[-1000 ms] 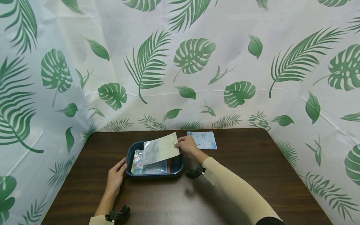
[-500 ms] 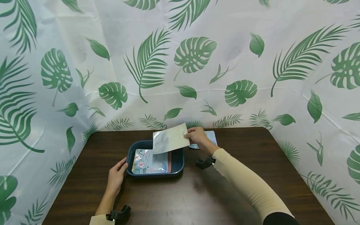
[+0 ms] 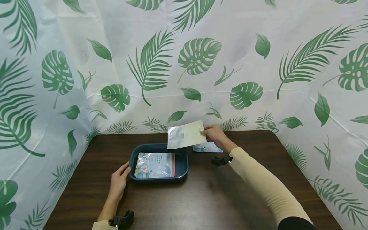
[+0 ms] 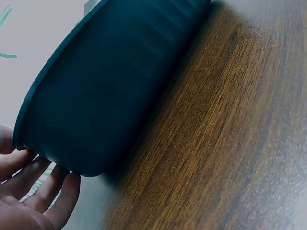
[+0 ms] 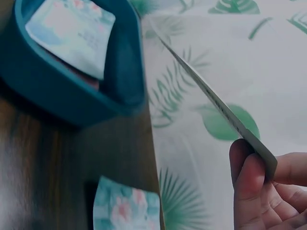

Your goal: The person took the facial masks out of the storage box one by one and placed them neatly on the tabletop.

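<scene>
Desk (image 3: pixel 258 188): dark brown, wood-grain top, rounded far corners. Behind the desk and along its left and right sides: white sheet (image 3: pixel 230 19), printed with green fronds (image 3: pixel 151 65) and split leaves (image 3: pixel 245 95). Faint horizontal crease across the sheet above the desk's far edge. Light: bluish cast left of the desk; pale sheen (image 3: pixel 178 204) on its near half.

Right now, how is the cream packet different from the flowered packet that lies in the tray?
Place: the cream packet is held up in the right hand's grip, while the flowered packet lies in the tray.
Look: the cream packet is mostly plain with a little print; the flowered packet is pale blue with pink flowers.
Shared: both are thin, roughly rectangular packets.
</scene>
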{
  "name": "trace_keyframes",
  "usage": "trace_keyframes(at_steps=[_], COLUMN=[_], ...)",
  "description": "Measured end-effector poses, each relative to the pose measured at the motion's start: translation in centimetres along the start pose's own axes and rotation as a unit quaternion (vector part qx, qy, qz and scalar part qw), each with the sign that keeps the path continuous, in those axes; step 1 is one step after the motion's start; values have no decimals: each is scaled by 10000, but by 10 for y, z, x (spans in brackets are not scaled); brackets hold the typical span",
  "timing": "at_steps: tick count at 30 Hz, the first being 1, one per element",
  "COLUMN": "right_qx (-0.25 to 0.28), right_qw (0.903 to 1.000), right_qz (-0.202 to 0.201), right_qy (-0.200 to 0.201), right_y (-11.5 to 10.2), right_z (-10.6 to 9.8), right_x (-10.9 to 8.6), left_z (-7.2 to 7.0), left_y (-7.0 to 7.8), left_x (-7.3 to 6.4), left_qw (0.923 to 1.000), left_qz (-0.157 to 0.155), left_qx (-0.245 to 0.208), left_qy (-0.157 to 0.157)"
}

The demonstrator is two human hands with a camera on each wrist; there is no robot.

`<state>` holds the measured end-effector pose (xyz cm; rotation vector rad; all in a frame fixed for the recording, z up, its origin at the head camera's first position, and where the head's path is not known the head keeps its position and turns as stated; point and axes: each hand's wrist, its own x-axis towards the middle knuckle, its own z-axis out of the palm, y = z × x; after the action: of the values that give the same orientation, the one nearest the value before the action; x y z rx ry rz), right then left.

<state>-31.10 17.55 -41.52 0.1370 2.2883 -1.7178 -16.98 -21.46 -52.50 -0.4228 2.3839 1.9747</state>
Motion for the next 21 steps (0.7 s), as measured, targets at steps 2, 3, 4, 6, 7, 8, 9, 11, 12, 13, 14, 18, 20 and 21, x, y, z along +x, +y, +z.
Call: trace_keyframes(at_steps=[2,3,4,6,7,8,9,11,12,13,14,18,20,21], right_qx=[-24,-21,-37,-49,-69,-77,-115,-224,-283,-332,-366,-392,-380,-389], right_qw=[10000,10000,10000,9999,9999,9998,9997,9994,9992,9990,9988,9983,9980,9978], right_qz=[-11,-8,6,52,63,75,77,84,79,77,84,74,55,36], right_qy=[33,48,63,101,132,150,177,244,266,292,318,435,507,538], right_y=[2,3,4,7,8,10,12,14,15,17,17,21,24,26], right_z=[-8,-12,-16,-24,-28,-32,-36,-44,-48,-52,-56,-72,-80,-85], right_x=[1,1,1,2,2,3,4,5,6,6,6,5,5,4], left_z=[0,1,1,1,1,1,1,1,1,1,1,1,0,0], left_y=[-1,-1,-1,-1,-1,-1,-1,-1,-1,-1,-1,-2,-2,-2], left_x=[0,0,1,1,1,1,1,1,1,1,1,0,0,0], left_qw=[10000,10000,10000,10000,10000,10000,10000,10000,10000,9999,9999,9999,9998,9998], left_qz=[40,43,56,52,46,32,27,36,51,57,73,101,89,75], left_qx=[-54,-65,-68,-56,-51,-52,-54,-67,-75,-84,-89,-132,-152,-165], left_qy=[-5,-7,-11,-17,-11,-8,-2,18,31,48,51,18,-37,-52])
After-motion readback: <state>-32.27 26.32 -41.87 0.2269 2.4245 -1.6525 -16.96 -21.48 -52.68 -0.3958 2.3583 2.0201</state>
